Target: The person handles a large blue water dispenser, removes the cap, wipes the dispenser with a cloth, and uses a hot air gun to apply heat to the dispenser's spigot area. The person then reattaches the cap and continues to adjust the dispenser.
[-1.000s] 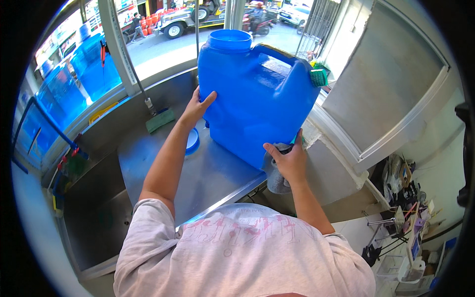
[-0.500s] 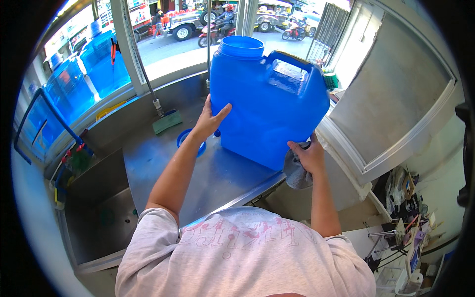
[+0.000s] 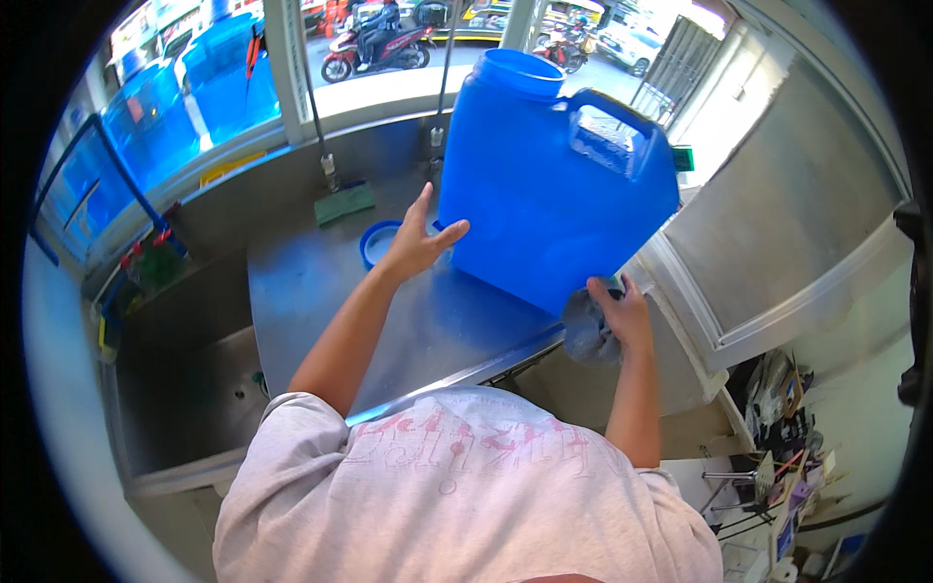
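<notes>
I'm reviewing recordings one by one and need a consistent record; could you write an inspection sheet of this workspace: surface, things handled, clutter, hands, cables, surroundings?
Surface: smooth grey steel countertop, with a rectangular steel sink at left.
Things handled: large blue plastic jug with moulded handle, mouth uncapped; grey crumpled cloth-like piece at its lower right.
Clutter: round blue-rimmed lid and green rectangular pad on the countertop; mixed heap of bags and oddments at right.
Hands: left open beside the jug, contact unclear; right grips the cloth-like piece.
Cables: none identifiable for certain.
Surroundings: street with red motorbike beyond the window.
</notes>
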Motion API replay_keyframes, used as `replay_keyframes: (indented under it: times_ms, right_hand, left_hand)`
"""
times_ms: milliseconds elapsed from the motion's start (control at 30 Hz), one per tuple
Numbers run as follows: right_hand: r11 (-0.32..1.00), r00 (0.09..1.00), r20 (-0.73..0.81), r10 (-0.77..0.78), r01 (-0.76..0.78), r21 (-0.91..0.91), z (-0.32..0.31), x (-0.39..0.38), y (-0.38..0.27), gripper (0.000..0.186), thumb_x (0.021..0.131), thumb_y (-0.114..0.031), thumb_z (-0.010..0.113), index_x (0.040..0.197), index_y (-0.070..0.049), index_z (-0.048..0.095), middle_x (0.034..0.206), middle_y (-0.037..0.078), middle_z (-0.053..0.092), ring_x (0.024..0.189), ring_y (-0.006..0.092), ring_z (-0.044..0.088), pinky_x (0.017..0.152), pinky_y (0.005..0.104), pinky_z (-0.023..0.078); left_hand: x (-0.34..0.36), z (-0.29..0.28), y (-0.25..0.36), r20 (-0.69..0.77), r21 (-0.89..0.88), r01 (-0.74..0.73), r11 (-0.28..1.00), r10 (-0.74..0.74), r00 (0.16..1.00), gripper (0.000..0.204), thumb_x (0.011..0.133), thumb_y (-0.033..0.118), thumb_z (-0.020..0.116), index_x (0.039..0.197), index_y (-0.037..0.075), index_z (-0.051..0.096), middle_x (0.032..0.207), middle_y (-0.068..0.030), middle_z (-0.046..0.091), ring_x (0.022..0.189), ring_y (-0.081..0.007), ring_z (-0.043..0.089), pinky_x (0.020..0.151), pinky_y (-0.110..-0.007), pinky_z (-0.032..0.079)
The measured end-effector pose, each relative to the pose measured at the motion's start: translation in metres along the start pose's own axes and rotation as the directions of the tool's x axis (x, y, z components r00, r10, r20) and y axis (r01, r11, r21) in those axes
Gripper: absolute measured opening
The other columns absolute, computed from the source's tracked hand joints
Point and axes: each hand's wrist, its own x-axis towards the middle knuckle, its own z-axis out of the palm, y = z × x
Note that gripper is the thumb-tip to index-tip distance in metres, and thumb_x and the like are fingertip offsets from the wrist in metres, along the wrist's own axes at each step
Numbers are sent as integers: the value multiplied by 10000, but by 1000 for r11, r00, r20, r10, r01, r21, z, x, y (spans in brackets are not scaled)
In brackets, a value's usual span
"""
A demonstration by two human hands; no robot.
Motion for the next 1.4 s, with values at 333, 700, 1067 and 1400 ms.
replay_keyframes:
  times_ms: [333, 700, 1067, 1400]
  right_hand:
    - [920, 833, 478, -279, 90, 381, 59, -65, -33, 172, 953, -184, 670, 1027, -28, 665, 921, -5, 659, 862, 75, 572, 773, 263, 474]
    - [802, 799, 553, -237, -161, 575, 112, -90, -46, 257, 1001, -305, 643, 971, -52, 675, 792, -84, 577, 674, 15, 443, 585, 196, 346]
    - [852, 738, 609, -291, -89, 515, 108, -87, -73, 218, 975, -269, 677, 984, -52, 702, 839, -50, 621, 780, 31, 498, 690, 203, 407]
    - [931, 466, 808, -361, 135, 339, 155, -86, -141, 242, 930, -280, 734, 921, -41, 704, 846, 18, 677, 756, 59, 571, 669, 222, 453]
  left_hand:
    - [-155, 20, -5, 506, -358, 310, 880, -96, 857, 612, 930, 323, 727, 1428, 53, 494, 1354, -136, 587, 1241, -228, 560, 1083, -361, 416]
    - [-185, -17, -1, 364, -699, 433, 570, -238, 901, 134, 979, 199, 665, 937, 100, 585, 852, 68, 548, 819, -34, 479, 733, -213, 408]
    - [-214, -107, -6, 318, -473, 286, 833, -140, 938, 159, 900, 150, 746, 930, 87, 603, 855, 23, 611, 803, -58, 543, 697, -231, 451]
    - [-257, -207, 14, -264, -811, -5, 585, -358, 896, 82, 994, 167, 635, 1008, 87, 619, 914, -18, 665, 833, -89, 634, 758, -233, 531]
